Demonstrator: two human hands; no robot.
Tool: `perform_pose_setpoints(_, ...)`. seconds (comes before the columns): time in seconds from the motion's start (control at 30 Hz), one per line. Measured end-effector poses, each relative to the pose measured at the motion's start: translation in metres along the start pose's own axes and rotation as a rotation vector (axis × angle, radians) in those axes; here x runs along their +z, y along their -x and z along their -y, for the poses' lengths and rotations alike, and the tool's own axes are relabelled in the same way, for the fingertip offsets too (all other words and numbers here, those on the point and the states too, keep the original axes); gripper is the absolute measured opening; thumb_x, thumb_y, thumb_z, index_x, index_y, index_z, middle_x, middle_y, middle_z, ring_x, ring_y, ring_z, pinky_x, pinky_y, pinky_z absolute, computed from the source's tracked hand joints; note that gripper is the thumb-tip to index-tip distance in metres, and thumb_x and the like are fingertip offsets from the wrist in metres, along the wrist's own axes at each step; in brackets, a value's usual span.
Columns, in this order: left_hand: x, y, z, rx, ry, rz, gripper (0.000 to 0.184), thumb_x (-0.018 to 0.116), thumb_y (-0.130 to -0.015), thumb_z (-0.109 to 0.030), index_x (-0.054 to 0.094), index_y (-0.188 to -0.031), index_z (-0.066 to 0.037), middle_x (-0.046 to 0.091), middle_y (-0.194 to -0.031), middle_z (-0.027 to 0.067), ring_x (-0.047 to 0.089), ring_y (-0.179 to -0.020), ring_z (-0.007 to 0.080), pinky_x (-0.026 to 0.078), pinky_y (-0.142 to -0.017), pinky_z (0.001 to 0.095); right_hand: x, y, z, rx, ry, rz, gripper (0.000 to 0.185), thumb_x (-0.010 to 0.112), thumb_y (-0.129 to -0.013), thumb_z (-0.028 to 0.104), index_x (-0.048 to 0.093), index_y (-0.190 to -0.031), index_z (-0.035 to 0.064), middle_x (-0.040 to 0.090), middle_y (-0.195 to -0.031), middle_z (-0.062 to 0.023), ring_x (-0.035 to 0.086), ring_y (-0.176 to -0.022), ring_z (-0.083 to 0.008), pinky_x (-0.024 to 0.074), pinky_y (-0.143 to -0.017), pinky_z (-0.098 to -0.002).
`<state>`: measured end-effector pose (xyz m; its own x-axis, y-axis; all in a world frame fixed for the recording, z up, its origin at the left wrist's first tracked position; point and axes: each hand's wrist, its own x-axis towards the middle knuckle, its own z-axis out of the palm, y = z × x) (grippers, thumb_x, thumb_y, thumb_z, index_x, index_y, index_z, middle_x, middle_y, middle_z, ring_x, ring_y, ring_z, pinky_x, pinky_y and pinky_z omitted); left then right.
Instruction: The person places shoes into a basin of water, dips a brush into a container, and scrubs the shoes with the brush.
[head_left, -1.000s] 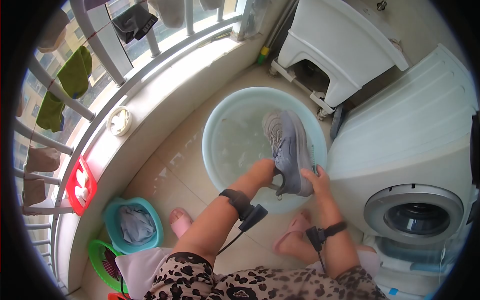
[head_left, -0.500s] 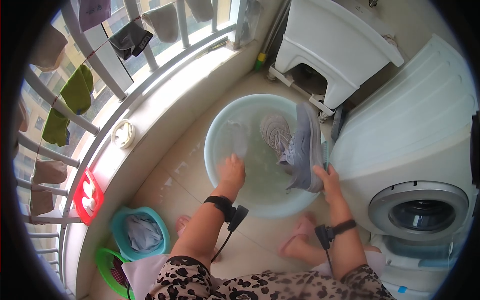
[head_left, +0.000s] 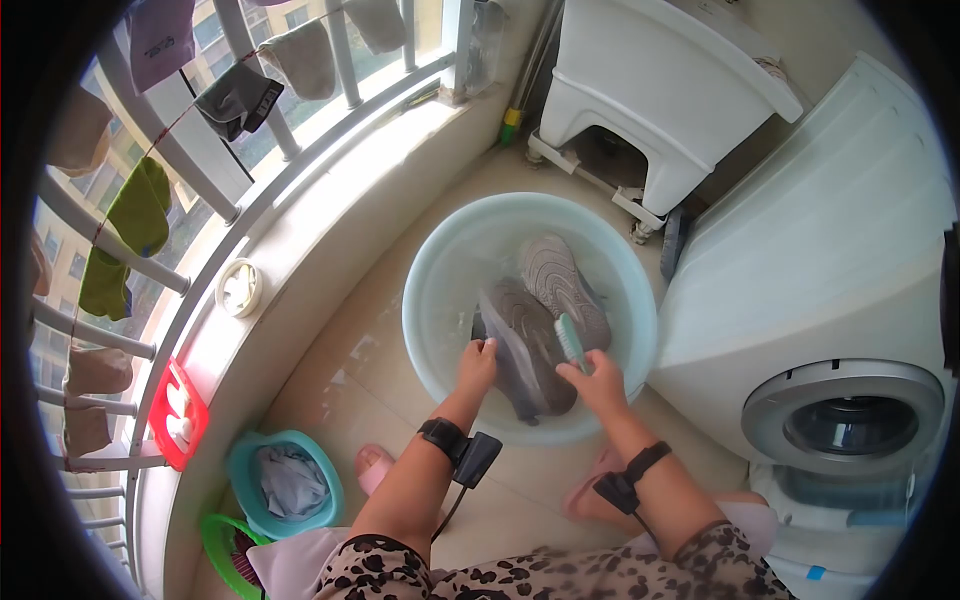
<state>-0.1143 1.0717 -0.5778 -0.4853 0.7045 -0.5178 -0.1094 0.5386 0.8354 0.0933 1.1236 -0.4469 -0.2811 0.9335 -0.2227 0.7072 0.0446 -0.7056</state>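
A round pale-blue basin [head_left: 424, 385] of cloudy water stands on the floor in front of me. In it, a grey-brown shoe [head_left: 545, 350] lies tilted toward me, with my left hand [head_left: 478, 367] closed on its left edge. Above the shoe's right side, my right hand [head_left: 597, 380] grips a light-green scrubbing brush [head_left: 570, 338] by its lower end, bristles toward the shoe. Whether they touch it I cannot tell. The other shoe [head_left: 568, 290], with wavy ridges, rests behind it in the basin.
A front-loading washing machine [head_left: 850, 420] stands at right, and a white sink [head_left: 660, 70] behind the basin. To the left are a teal tub [head_left: 240, 470] of cloth, a green basket [head_left: 215, 555] and a red soap tray [head_left: 180, 412] on the ledge. Socks [head_left: 140, 205] hang along the railing.
The shoe held up on the right has come down into the basin and turned. My left hand has taken hold of it; my right hand has released it and keeps the brush.
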Motion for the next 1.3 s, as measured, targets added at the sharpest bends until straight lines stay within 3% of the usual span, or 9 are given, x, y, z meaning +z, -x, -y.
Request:
perform_pose_setpoints(0.17,-0.008,0.062,-0.057,0.422,-0.445,-0.245,0.054,0.064,-0.075,-0.007,0.042,-0.123,0.005,0.048,-0.126,0.0248,0.048,-0.115,0.0380,0.039,-0.097,0.0416,-0.014,-0.067,-0.070,0.084,-0.058,-0.391,0.042,0.063,-0.082,0.038,0.060,-0.095,-0.0022,0.063,-0.092,-0.0189,0.062,-0.068,-0.0306,0.0489,-0.062,-0.0382)
perform_pose_setpoints(0.37,-0.009,0.063,-0.068,0.980,-0.789,-0.216,0.052,0.059,-0.073,0.001,0.047,-0.124,0.001,0.043,-0.134,0.0216,0.044,-0.119,0.0372,0.036,-0.100,0.0425,-0.009,-0.064,-0.052,0.427,-0.569,-0.106,0.040,0.050,-0.092,0.039,0.060,-0.097,0.0002,0.061,-0.090,-0.0107,0.059,-0.058,-0.0164,0.0433,-0.040,-0.0298)
perform_pose_setpoints(0.6,-0.003,0.060,-0.100,0.438,-0.764,-0.010,0.053,0.064,-0.076,-0.009,0.046,-0.124,0.004,0.040,-0.136,0.0256,0.053,-0.110,0.0392,0.045,-0.089,0.0445,0.024,-0.050,-0.053,0.513,-0.647,-0.283,0.031,0.052,-0.092,0.031,0.055,-0.101,0.0018,0.057,-0.084,-0.0086,0.056,-0.061,-0.0142,0.0419,-0.040,-0.0273)
perform_pose_setpoints(0.7,-0.005,0.062,-0.097,0.468,-0.782,-0.055,0.055,0.066,-0.077,-0.013,0.044,-0.124,0.005,0.040,-0.135,0.0253,0.050,-0.113,0.0393,0.043,-0.092,0.0454,0.024,-0.061,-0.057,0.575,-0.893,-0.211,0.025,0.055,-0.091,0.027,0.052,-0.101,0.0041,0.052,-0.081,-0.0074,0.054,-0.062,-0.0141,0.0407,-0.041,-0.0267)
perform_pose_setpoints(0.8,-0.001,0.064,-0.091,0.861,-0.848,-0.159,0.059,0.070,-0.077,-0.019,0.044,-0.124,0.005,0.042,-0.133,0.0251,0.046,-0.116,0.0395,0.040,-0.096,0.0452,0.012,-0.067,-0.061,0.603,-1.050,0.036,0.019,0.060,-0.089,0.023,0.050,-0.094,0.0075,0.048,-0.079,-0.0040,0.049,-0.059,-0.0119,0.0371,-0.041,-0.0257)
perform_pose_setpoints(0.93,0.023,0.072,-0.098,0.662,-0.421,-0.028,0.085,0.078,-0.070,-0.034,0.035,-0.132,0.005,0.044,-0.129,0.0268,0.045,-0.119,0.0402,0.037,-0.099,0.0425,0.008,-0.057,-0.032,0.560,-1.289,0.156,0.019,0.065,-0.084,0.017,0.047,-0.087,0.0114,0.043,-0.073,0.0024,0.041,-0.053,-0.0064,0.0297,-0.039,-0.0232)
perform_pose_setpoints(1.07,0.022,0.039,-0.095,0.128,0.049,0.193,0.085,0.070,-0.075,-0.053,0.038,-0.130,0.003,0.051,-0.121,0.0167,0.055,-0.108,0.0277,0.045,-0.090,0.0420,-0.009,-0.048,0.005,0.427,-1.075,0.238,0.017,0.066,-0.083,0.014,0.049,-0.086,0.0116,0.046,-0.069,0.0044,0.036,-0.047,-0.0040,0.0255,-0.038,-0.0205)
perform_pose_setpoints(1.23,0.012,0.049,-0.107,-0.152,0.469,0.365,0.075,0.071,-0.075,-0.048,0.047,-0.125,0.003,0.056,-0.114,0.0163,0.057,-0.105,0.0249,0.053,-0.074,0.0374,-0.022,-0.037,0.030,0.349,-0.852,0.322,0.019,0.065,-0.084,0.019,0.049,-0.082,0.0108,0.043,-0.065,0.0048,0.034,-0.045,-0.0033,0.0244,-0.037,-0.0199)
perform_pose_setpoints(1.3,0.013,0.050,-0.102,-0.191,0.552,0.403,0.068,0.068,-0.079,-0.045,0.048,-0.125,0.000,0.054,-0.118,0.0152,0.056,-0.106,0.0254,0.053,-0.078,0.0415,-0.031,-0.034,0.036,0.334,-0.951,0.000,0.021,0.063,-0.086,0.025,0.049,-0.082,0.0095,0.044,-0.065,0.0040,0.034,-0.045,-0.0042,0.0255,-0.038,-0.0206)
